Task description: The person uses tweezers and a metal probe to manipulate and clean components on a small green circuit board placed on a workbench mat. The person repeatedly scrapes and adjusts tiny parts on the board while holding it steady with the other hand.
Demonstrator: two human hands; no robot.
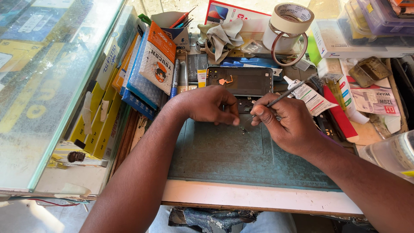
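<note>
An opened phone body [241,82] with its back removed lies at the far end of a grey-green work mat [224,151]. My left hand [207,103] rests on the phone's near edge, fingertips pinched at a small part. My right hand [289,123] grips thin metal tweezers [282,97], whose tip points down at a tiny part [243,128] on the mat between the hands. The lower half of the phone is hidden by both hands.
Packaged phone accessories [151,64] stand along the left beside a glass counter top [47,77]. Rolls of tape [289,26], a cloth [224,36], a glue tube [306,92], plastic boxes [371,26] and a clear container [392,153] crowd the back and right.
</note>
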